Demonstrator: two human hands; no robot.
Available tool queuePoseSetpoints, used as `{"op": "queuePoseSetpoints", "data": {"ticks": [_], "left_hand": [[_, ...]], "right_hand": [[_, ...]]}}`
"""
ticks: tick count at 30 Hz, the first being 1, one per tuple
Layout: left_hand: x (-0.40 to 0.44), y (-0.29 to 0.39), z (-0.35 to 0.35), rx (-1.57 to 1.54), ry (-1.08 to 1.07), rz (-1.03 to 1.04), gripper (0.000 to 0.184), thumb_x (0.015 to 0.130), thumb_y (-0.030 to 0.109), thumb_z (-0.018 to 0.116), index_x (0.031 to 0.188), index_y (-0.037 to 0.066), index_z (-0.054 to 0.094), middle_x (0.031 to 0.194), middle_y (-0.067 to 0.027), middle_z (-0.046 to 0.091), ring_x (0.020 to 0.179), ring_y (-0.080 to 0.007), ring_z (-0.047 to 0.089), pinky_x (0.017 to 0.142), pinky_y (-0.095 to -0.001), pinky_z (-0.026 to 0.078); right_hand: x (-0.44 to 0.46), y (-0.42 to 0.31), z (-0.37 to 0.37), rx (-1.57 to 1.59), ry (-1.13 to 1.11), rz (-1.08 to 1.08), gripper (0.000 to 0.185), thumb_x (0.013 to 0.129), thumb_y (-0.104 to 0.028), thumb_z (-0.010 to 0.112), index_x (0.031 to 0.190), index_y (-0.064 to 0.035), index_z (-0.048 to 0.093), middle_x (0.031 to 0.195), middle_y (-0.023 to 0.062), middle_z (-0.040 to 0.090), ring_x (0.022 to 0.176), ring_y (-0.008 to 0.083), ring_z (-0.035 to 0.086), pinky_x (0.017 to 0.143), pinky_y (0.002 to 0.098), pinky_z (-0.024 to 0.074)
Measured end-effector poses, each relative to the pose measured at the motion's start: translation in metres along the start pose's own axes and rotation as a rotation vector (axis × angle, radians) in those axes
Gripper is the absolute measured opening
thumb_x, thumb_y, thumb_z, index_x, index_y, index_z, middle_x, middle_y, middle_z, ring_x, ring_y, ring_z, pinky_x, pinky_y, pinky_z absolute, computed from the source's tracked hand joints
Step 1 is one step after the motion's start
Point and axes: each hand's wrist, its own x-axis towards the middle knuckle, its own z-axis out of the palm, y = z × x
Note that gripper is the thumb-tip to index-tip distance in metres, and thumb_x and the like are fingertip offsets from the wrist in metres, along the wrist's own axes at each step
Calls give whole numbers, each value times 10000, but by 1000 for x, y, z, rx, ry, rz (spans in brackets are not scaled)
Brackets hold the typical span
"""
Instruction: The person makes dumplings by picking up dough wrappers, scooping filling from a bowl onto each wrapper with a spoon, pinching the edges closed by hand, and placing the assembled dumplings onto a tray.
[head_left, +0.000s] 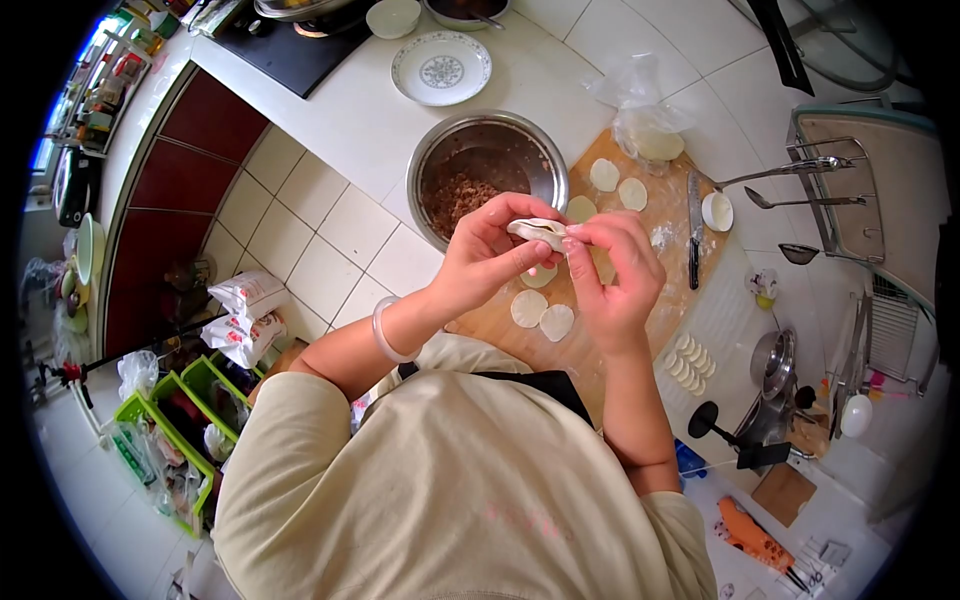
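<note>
With the left hand [482, 248] and right hand [622, 272] both pinching the dumpling [537, 233] near the bowl [556, 160], uneven finger pressure could leave its seam unsealed and let filling [462, 203] escape, though the fingers [600, 238] partly hide how much is open.

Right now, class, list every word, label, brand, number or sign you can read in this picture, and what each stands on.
None can be read.
White bags: red print, too small and blurred.
Beige top: faint pink marks, too blurred to tell as words.
Shelf containers: any labels are too small.
</note>
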Motion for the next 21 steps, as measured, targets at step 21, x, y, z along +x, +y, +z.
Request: {"op": "queuePoseSetpoints", "data": {"ticks": [21], "left_hand": [[-4,2,0,-2,-27,20,269,895,49,606,1148,13,522,1137,-133,618,988,-165,612,816,-304,529]], "right_hand": [[-11,2,4,-174,50,-199,144,779,50,670,905,16,611,866,108,594,732,199,550,644,286,461]]}}
